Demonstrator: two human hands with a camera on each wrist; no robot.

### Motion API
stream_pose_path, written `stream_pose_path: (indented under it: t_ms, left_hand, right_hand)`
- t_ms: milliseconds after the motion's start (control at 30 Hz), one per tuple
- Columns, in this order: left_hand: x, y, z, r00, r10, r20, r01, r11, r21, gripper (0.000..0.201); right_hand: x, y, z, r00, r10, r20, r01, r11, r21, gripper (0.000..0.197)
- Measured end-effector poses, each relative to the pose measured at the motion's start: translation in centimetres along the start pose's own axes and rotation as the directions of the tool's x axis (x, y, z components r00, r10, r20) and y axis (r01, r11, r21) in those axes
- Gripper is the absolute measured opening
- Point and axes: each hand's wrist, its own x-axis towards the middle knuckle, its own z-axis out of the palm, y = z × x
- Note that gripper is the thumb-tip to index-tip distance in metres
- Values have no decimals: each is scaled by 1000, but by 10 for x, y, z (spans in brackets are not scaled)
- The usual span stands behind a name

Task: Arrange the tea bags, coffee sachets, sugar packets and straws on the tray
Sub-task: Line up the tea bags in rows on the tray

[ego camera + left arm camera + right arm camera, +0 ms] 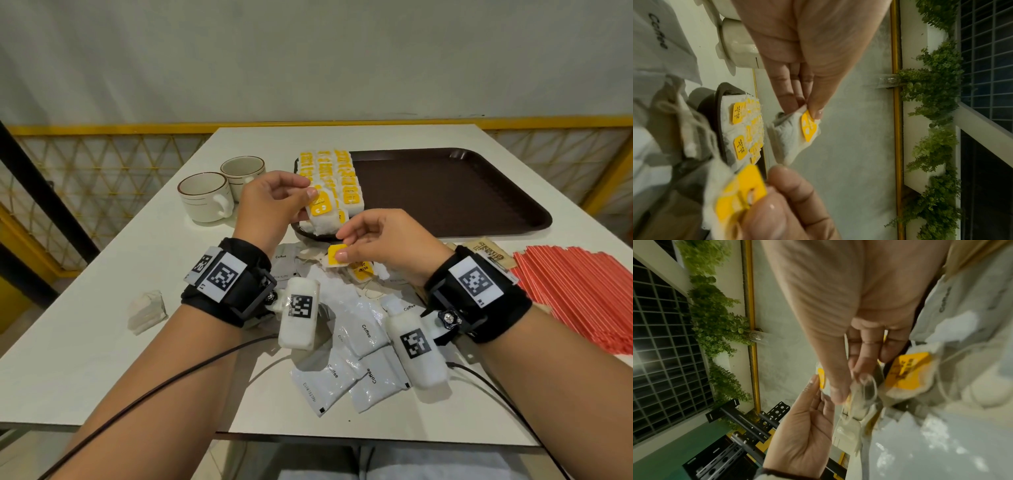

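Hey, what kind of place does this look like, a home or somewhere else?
Probably a cafe or canteen, not a home. A brown serving tray sits on a plain white table beside two cups, a big stack of straws, and bulk coffee sachets.

We see a dark brown tray [445, 192] on an off-white table [85, 325]. The tea bags [329, 171] are white with yellow tags printed in white. The coffee sachets [363, 339] are pale grey, lettered "Coffee" in black. The straws [579, 291] are red-orange; the sugar packets [489, 255] are tan with dark print. Two cream cups [205, 197] carry a thin brown rim line. Black wristbands [233, 284] bear black-and-white square marker patterns.
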Motion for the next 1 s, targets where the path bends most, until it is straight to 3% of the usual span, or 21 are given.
stream_pose_path:
  t_ms: [100,200,300,367,500,633,800,1000]
  left_hand:
    - [0,0,0,1000,1,4,-1,1000,6,11]
    - [0,-2,0,1000,0,4,0,1000,18,11]
    - [2,-2,-2,1000,10,4,-10,999,42,11]
    - [2,-2,-2,1000,15,2,-15,999,46,11]
    - [2,-2,-1,1000,14,-1,-14,999,35,12]
    - [2,-2,0,1000,10,9,-11,999,37,13]
    - [2,-2,0,1000,12,13,-13,999,36,13]
    - [1,-5,2,999,16,33,-18,998,58,14]
  right_hand:
    - [4,-6,-2,1000,-18,-18,18,1000,15,33]
    - [5,-22,-9,997,-39,65,49,987,-155,44]
    - [6,-47,-16,982,-20,189,111,866,-487,48]
    - [6,-62,-18,965,-1,262,167,773,-612,48]
    - [6,-78,-22,961,-22,274,220,660,-718,36]
    - [12,-80,-26,972,16,236,184,572,-799,26]
    - [8,-87,-32,941,66,331,237,568,-788,29]
    - [9,-89,-32,908,223,354,265,346,-900,40]
